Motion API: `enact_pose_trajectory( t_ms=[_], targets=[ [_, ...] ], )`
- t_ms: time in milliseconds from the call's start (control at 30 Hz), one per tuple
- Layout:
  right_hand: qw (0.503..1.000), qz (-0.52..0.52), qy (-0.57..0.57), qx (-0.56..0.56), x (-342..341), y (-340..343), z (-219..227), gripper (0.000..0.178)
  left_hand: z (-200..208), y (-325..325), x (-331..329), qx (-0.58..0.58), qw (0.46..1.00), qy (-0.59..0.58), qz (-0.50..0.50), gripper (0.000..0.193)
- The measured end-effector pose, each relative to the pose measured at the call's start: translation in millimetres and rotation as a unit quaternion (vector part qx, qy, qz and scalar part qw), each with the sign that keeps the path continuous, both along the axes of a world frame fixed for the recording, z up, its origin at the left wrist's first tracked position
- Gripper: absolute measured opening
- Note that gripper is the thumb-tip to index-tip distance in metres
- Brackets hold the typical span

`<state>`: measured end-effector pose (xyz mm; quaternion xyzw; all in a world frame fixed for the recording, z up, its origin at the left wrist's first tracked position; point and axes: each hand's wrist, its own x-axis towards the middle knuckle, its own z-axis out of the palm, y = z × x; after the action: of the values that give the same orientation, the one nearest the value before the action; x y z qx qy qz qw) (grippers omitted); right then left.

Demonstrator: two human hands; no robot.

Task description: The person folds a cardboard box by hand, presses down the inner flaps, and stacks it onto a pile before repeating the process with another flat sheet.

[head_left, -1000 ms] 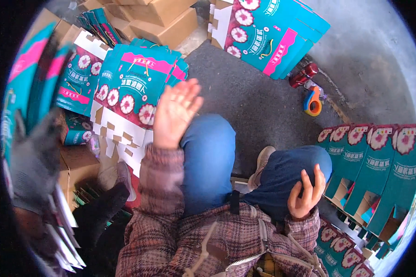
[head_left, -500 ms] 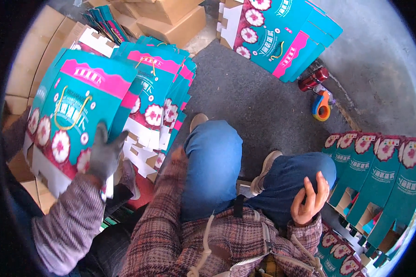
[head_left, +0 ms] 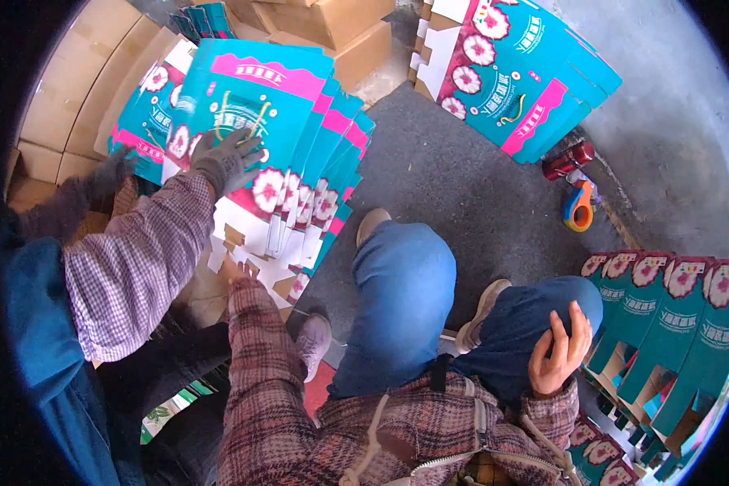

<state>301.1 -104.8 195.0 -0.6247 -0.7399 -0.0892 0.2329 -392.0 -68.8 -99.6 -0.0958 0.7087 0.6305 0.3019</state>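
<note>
My left hand [head_left: 235,270] reaches to the white notched flaps at the near edge of a fanned stack of flattened teal carrying cartons [head_left: 287,89]; its fingers are mostly hidden there, so I cannot see whether they grip. The top carton has a pink wavy band and a yellow cord handle [head_left: 259,118]. My right hand [head_left: 560,348] rests palm up by my right knee, empty, with its fingers apart and loosely bent. A co-worker's grey-gloved hand [head_left: 228,160] lies spread on the top carton, and their other gloved hand [head_left: 115,168] is near another teal carton [head_left: 142,150] further left.
Brown cardboard boxes [head_left: 332,23] stand behind the stack. More flat teal cartons [head_left: 526,81] lie at the far right, beside a red cylinder [head_left: 568,160] and an orange-and-blue tape roll [head_left: 577,207]. Folded cartons [head_left: 676,324] stand in a row at right.
The co-worker's gloved hand has set the lifted carton onto the stack and now lies flat on it. My left hand has moved forward and left to the flaps. My right hand stays much the same.
</note>
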Motion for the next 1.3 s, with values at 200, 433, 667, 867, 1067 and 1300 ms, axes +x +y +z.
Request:
enact_pose_trajectory(
  t_ms=[200, 433, 667, 867, 1067, 1300],
  targets=[
    [1.000, 0.008, -0.008, -0.018, -14.1, 9.1, 1.2, 0.033, -0.1, 38.9, -47.5, -0.054, 0.991, 0.029, -0.121, 0.075],
    [0.997, -0.012, -0.064, -0.043, -21.0, 17.1, -1.6, 0.035, -4.7, 54.8, -43.7, 0.077, 0.991, -0.068, -0.084, 0.076],
    [0.991, -0.031, -0.094, -0.088, -20.4, 31.3, 6.3, 0.034, -3.3, 65.6, -43.4, 0.062, 0.994, -0.013, -0.093, 0.082],
    [0.989, -0.024, -0.067, -0.127, -26.8, 53.1, -5.5, 0.036, -19.0, 85.1, -46.6, 0.115, 0.988, 0.002, -0.101, 0.077],
    [0.987, -0.008, -0.071, -0.143, -32.9, 63.4, -12.5, 0.034, 3.0, 97.0, -69.5, 0.104, 0.986, -0.036, -0.125, 0.070],
    [0.984, 0.000, -0.085, -0.155, -35.0, 73.3, -12.7, 0.034, 53.8, 158.5, -65.8, 0.109, 0.978, 0.074, -0.164, 0.068]
  ],
)
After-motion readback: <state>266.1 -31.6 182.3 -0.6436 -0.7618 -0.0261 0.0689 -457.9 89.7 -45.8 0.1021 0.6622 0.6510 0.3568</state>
